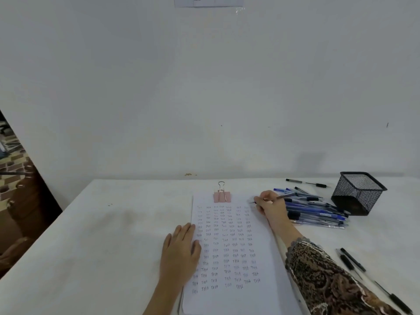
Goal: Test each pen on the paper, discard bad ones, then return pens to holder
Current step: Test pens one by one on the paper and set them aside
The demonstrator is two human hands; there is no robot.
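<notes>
Your right hand: at 1 o'clock from the middle of the paper, with your fingers curled round a grey-barrelled pen in a writing grip. The heel of the hand rests at the paper's right margin.
Pen in hand: the tip points toward 9 o'clock at the paper's top right corner; you cannot tell whether it touches the page. The back end lies toward 3 o'clock, over the pile of pens.
Your left hand: at 9 o'clock, palm down, fingers straight and close together. It lies flat on the paper's left edge and grips nothing.
Paper: a white sheet lying lengthwise in front of you, covered in columns of the small handwritten word "Test". The strip nearest you is bare.
Binder clip: pink, at 12 o'clock on the paper's top edge, with one wire loop reaching toward the wall.
Pile of pens: blue and black, lying mostly crosswise at 2 o'clock, just beside your right hand and between it and the holder.
Holder: black mesh, square, at 2 o'clock beyond the pile and close against its far ends.
Single pen: lies alone at 1 o'clock near the table's back edge, apart from the pile.
Black pens: a few at 4 o'clock, to the right of your sleeve, well apart from the pile.
Sleeve: patterned brown and black, lying along the paper's lower right side.
Table: white-topped, set against a pale wall.
</notes>
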